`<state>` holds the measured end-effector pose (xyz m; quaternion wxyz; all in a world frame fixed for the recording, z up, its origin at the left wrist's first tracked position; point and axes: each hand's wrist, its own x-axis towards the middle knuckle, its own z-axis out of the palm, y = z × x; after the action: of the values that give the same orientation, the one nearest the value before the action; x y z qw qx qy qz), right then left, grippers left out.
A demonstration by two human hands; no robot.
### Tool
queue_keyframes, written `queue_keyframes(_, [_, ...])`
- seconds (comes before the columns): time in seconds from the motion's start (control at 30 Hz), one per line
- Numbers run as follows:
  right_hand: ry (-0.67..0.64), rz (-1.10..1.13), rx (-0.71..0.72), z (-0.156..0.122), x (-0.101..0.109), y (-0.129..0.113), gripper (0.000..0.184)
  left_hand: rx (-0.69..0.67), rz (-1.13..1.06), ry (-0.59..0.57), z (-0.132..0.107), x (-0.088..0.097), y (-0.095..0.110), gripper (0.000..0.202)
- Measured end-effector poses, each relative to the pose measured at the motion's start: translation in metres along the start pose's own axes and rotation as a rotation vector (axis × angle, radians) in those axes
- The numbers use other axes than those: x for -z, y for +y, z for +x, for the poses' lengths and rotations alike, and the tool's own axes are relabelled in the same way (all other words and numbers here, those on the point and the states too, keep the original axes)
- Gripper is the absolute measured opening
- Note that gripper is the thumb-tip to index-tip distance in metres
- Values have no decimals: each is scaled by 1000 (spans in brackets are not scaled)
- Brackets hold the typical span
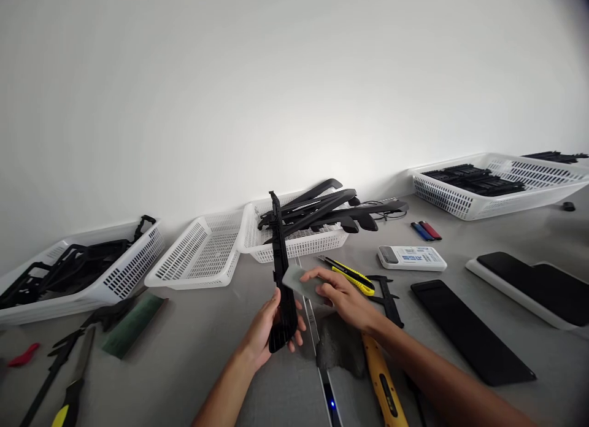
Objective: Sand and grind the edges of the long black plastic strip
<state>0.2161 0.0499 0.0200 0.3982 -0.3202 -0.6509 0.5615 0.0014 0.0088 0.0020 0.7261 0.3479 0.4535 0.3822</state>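
Table clear beside black strip.

A plain white wall rises behind a grey worktable, evenly lit, with white plastic baskets lined along the wall's foot.

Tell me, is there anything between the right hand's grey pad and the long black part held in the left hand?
Nothing visible. The right hand holds the grey pad right against the black part, which the left hand holds upright.
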Motion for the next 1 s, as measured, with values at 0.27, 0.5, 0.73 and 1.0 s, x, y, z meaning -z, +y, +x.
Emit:
queue_keyframes(0.27, [-14,8,-18,1,5,-4,32,45,-13,-15,-2,-1,3,67])
queue_keyframes(0.5, [-58,26,-34,0,2,-7,31,67,-55,-9,1,3,1,70])
queue_keyframes(0.73, [-307,153,-89,-3,1,-8,31,40,-65,39,-5,0,4,59])
queue_keyframes(1.0, [-295,96,-51,-6,-3,-11,33,-40,-95,123,-2,6,8,53])
